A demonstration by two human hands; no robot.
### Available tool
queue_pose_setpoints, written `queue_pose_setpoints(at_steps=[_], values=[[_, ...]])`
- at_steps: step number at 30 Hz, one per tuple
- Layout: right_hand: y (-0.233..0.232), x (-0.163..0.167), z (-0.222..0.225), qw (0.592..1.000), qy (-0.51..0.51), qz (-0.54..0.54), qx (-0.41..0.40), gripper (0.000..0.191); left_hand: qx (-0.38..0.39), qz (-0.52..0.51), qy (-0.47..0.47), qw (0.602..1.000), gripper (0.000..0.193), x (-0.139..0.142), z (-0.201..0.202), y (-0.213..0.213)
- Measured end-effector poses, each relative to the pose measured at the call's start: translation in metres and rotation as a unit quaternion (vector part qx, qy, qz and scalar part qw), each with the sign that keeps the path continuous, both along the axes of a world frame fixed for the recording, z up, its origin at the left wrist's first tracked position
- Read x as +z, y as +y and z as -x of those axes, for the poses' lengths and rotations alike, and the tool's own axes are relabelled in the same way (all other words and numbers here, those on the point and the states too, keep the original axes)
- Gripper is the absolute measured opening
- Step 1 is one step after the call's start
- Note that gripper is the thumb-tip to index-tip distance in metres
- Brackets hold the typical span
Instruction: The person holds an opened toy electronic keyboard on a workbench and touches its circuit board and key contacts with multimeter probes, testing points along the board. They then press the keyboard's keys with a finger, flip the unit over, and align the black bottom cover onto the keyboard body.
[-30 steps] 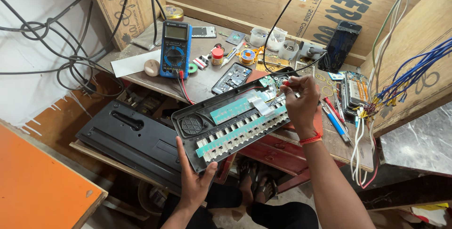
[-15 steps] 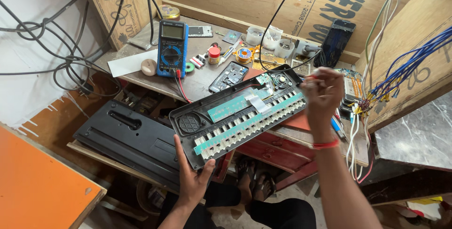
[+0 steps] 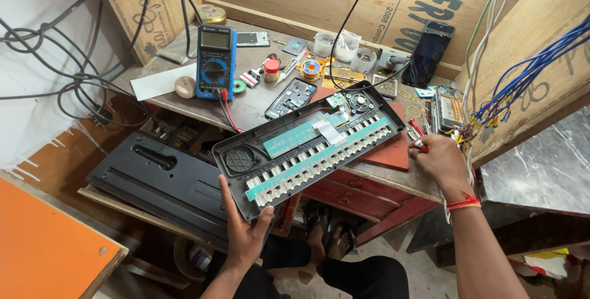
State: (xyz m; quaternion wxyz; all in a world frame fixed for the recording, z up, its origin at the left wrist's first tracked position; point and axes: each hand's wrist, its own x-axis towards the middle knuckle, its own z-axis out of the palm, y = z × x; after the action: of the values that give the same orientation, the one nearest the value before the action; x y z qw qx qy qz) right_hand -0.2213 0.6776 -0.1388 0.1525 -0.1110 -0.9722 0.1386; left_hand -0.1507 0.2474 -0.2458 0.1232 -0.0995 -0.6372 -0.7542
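Holding the opened keyboard from below, my left hand has only its near corner: palm under the edge, thumb up along the side. The rest reaches away and to the right over the table, its far end resting near a red board. My worry is that corner grip. It looks thin for so long a piece, and if the hand tips or slackens, the keyboard could twist down toward the black cover lying just left of the hand.

My right hand sits off the keyboard's far end, apart from it, closed around a small red-tipped tool; I cannot tell what kind. Loose blue and white wires hang just beyond that hand, so a careless move could snag them.

The keyboard lies inside-up: a black shell, a long pale-green circuit strip, a row of white key backs, a round speaker grille near my left hand and a second speaker at the far end. A white ribbon cable crosses the middle and could tear loose if the shell flexes. A blue meter stands well beyond the left hand.
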Motion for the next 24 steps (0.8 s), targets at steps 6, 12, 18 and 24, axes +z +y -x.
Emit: queue_pose_setpoints(at_steps=[6,12,18,24], values=[[-0.003,0.003,0.003,0.999,-0.039,-0.032,-0.013,0.022,0.003,0.005,0.001,1.000,0.115,0.000,0.000,0.001],[-0.009,0.017,0.004,0.992,-0.101,-0.062,-0.043,0.026,-0.003,0.022,-0.018,1.000,0.115,-0.002,0.000,-0.001],[-0.036,0.023,0.001,0.997,0.069,-0.045,0.003,0.028,-0.001,0.019,-0.020,1.000,0.115,-0.003,0.001,-0.003],[-0.118,0.020,0.015,0.967,0.086,0.136,0.200,0.012,-0.001,0.007,-0.005,1.000,0.116,-0.005,0.002,-0.002]])
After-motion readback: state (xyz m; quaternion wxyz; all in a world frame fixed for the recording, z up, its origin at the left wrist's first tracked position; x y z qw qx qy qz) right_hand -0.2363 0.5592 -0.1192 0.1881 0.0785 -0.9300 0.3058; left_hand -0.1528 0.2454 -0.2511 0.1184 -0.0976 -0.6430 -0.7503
